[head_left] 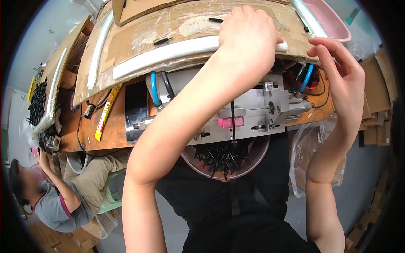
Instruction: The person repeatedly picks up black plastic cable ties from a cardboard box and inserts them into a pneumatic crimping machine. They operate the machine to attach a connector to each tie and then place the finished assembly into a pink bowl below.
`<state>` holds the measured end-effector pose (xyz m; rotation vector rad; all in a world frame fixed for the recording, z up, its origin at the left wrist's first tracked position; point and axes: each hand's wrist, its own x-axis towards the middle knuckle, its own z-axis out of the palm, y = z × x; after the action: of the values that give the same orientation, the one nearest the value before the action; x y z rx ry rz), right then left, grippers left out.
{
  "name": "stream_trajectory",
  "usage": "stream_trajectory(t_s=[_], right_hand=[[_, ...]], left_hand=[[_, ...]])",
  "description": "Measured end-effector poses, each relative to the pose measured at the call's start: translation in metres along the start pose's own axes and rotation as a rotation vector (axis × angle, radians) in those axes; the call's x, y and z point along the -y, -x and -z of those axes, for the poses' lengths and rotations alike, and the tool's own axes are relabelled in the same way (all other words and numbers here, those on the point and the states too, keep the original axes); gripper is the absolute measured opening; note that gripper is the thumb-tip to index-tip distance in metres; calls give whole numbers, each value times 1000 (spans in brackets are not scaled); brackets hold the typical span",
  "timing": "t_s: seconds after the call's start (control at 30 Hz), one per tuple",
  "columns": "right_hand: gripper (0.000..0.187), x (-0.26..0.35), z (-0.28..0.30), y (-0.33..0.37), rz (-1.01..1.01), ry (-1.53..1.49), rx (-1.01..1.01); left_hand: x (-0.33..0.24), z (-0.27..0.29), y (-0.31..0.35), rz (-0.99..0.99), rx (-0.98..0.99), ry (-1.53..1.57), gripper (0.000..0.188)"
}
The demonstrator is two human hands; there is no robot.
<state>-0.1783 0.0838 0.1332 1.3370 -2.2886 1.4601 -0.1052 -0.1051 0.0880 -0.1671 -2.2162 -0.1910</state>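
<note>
My left hand (249, 33) is over the cardboard-covered top (190, 25), its back toward me and its fingers curled. What those fingers hold, if anything, is hidden. Beside it a thin black piece (216, 20) shows on the cardboard. Off the cardboard's right end, my right hand (346, 76) is raised with bent fingers apart and nothing visible between them. Below my left forearm sits a metal fixture (253, 105) with a pink part (231, 122) and an upright black rod (233, 111). A round tub (263, 158) full of black sticks (223, 158) stands under it at my lap.
Another black piece (163, 41) lies on the cardboard. Blue hoses (155, 88) rise by the fixture. A phone-like dark slab (136, 109) and a yellow wrapper (107, 111) lie left. A pink basket (331, 19) stands far right. A co-worker (63, 202) sits at left.
</note>
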Motion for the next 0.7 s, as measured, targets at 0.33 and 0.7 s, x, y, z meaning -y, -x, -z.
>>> stream_trajectory(t_s=[0.33,0.7], right_hand=[[20,-8,32,52,-121,22,-207],[18,-10,18,71,-169,-119,-141]], left_hand=[[-78,63,90,340,19,-55,49],[-123,40,148,443,457,-238,65]])
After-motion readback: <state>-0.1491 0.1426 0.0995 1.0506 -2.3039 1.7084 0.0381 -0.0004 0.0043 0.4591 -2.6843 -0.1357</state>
